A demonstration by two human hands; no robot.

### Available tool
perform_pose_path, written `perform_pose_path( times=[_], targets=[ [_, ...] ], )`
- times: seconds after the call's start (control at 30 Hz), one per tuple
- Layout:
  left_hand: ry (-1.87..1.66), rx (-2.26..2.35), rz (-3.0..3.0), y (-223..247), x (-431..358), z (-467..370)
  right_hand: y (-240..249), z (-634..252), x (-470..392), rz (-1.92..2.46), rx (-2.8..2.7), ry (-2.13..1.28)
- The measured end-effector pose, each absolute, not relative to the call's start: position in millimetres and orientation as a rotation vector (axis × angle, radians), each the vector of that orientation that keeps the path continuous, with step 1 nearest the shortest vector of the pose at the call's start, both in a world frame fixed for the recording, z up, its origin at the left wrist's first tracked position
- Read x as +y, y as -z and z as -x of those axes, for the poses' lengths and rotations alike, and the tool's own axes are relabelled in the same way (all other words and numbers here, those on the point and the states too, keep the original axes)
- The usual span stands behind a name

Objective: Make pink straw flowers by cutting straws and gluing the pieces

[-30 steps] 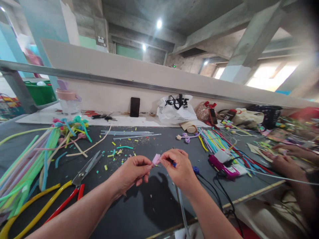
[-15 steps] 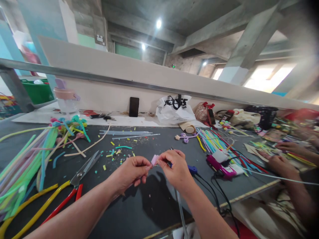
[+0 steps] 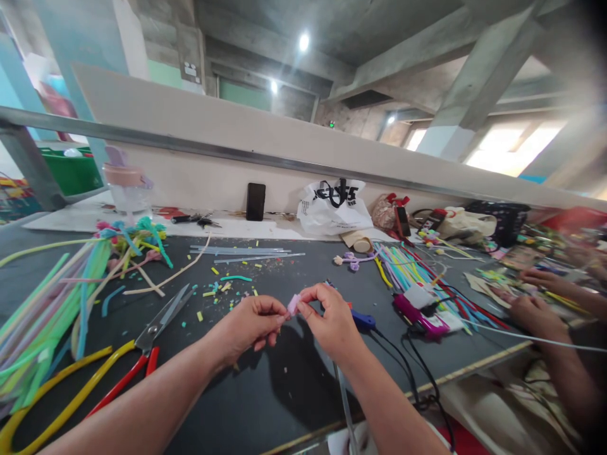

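Note:
My left hand (image 3: 258, 321) pinches the lower end of a small pale pink, soft-looking piece (image 3: 294, 303) between thumb and forefinger. From the other side, the thumb and forefinger of my right hand (image 3: 329, 316) close on its top end. Both hands are held over the dark tabletop, and the piece's exact kind is too small to make out. Just beyond my right hand lies a blue-handled tool (image 3: 363, 320) with a black cord, its front partly hidden. A clear rod (image 3: 345, 404) runs below my right wrist. Left of my left forearm rest large scissors (image 3: 152, 330), blades apart.
Colourful fuzzy stems (image 3: 61, 303) lie in a bundle at the left, more stems (image 3: 408, 265) at the right. Clear sticks (image 3: 241, 252) and small scraps are scattered ahead. A phone (image 3: 256, 201), a white bag (image 3: 334, 208) and a bottle (image 3: 127, 189) stand behind. A co-worker's hands (image 3: 535, 303) are far right.
The fingers of my right hand have shifted slightly around the pale pink piece, which has turned a little. My left hand keeps nearly the same hold.

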State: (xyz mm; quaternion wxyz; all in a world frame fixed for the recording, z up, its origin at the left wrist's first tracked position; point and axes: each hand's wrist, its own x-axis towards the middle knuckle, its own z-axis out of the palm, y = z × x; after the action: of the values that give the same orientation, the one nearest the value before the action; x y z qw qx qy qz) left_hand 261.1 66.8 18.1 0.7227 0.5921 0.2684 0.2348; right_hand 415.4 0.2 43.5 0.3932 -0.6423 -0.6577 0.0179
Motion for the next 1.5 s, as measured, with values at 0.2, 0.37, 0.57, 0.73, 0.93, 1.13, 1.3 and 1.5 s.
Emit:
perform_pose_path(
  times=[0.2, 0.37, 0.57, 0.73, 0.93, 1.13, 1.3, 1.5],
  targets=[
    [-0.523, 0.613, -1.302, -24, 65, -261, -43, -415, 0, 1.617, -1.641, -0.068],
    [-0.545, 0.610, -1.230, -31, 61, -261, -43, -421, -1, 1.430, -1.470, -0.428],
    [-0.622, 0.503, -1.106, -25, 64, -260, -34, -415, -1, 1.175, -1.063, -0.846],
    [-0.670, 0.441, -1.080, -19, 65, -260, -31, -397, -3, 1.013, -1.084, -1.097],
    [-0.667, 0.476, -1.154, -22, 61, -265, -32, -392, -2, 0.992, -0.961, -1.100],
    [-0.677, 0.501, -1.214, -19, 61, -268, -30, -392, -3, 1.004, -0.946, -1.104],
    [-0.679, 0.513, -1.270, -19, 62, -269, -27, -390, -1, 0.985, -0.910, -1.103],
    [-0.710, 0.562, -1.238, -21, 61, -268, -26, -388, -2, 0.946, -0.893, -1.139]
  ],
)
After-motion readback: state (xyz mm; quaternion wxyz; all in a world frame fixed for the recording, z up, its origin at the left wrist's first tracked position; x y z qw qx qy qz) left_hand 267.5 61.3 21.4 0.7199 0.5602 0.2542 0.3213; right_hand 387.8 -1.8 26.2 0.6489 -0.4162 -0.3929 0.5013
